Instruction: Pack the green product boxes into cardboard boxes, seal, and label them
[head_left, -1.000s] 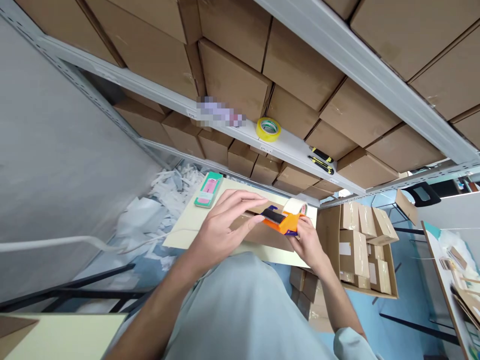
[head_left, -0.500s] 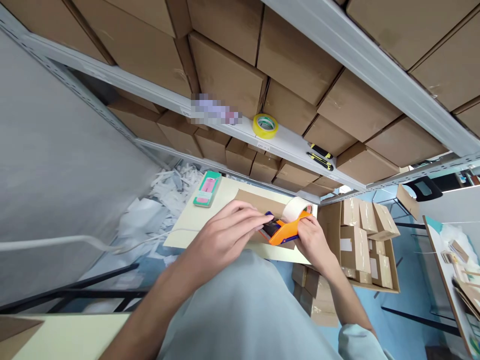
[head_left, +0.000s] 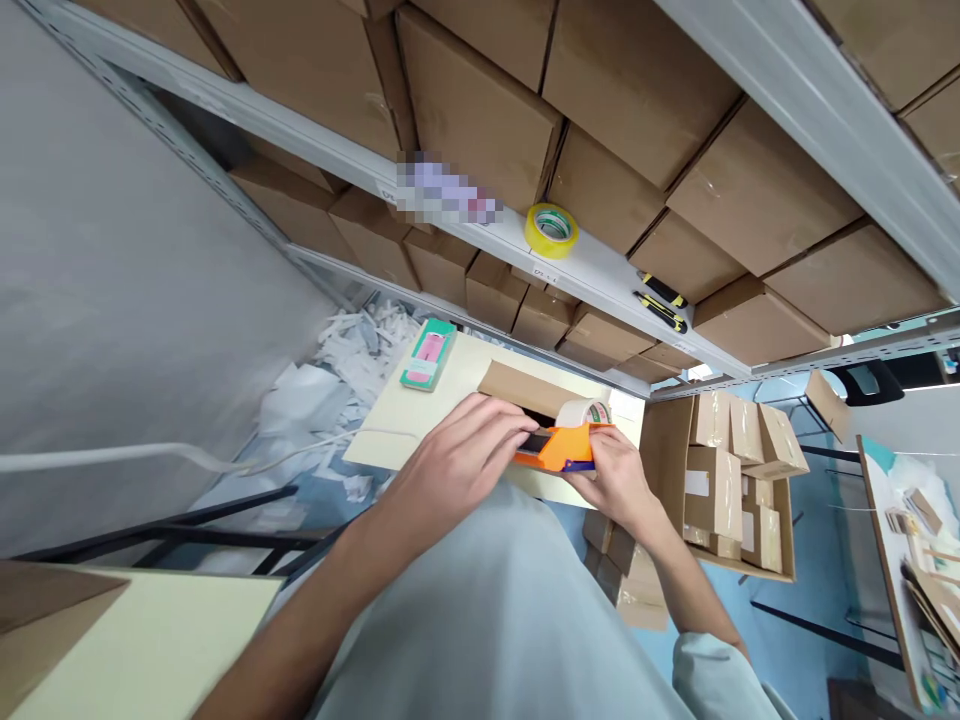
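My right hand [head_left: 613, 472] is wrapped round the back end of an orange tape dispenser [head_left: 564, 448] with blue parts. A whitish roll of tape [head_left: 579, 413] sits in the dispenser's top. The fingers of my left hand [head_left: 469, 455] lie close together and pinch at the dispenser's dark front end; whether a tape end is between the fingertips is hidden. Beneath both hands is a brown cardboard box [head_left: 525, 386] with a raised flap and a dark gap, partly covered by the hands. It rests on a pale yellow tabletop [head_left: 390, 415].
A green and pink packet [head_left: 428, 356] lies on the table's left. On the shelf [head_left: 600, 275] above are a yellow tape roll [head_left: 551, 230] and two cutters [head_left: 661, 300]. A large carton [head_left: 784, 525] of small boxes stands at right. White paper scraps [head_left: 337, 370] and a cable [head_left: 180, 455] are left.
The dispenser has been levelled and shifted slightly left and up, both hands staying on it. The box's dark gap now shows behind it. The whole view has shifted a little.
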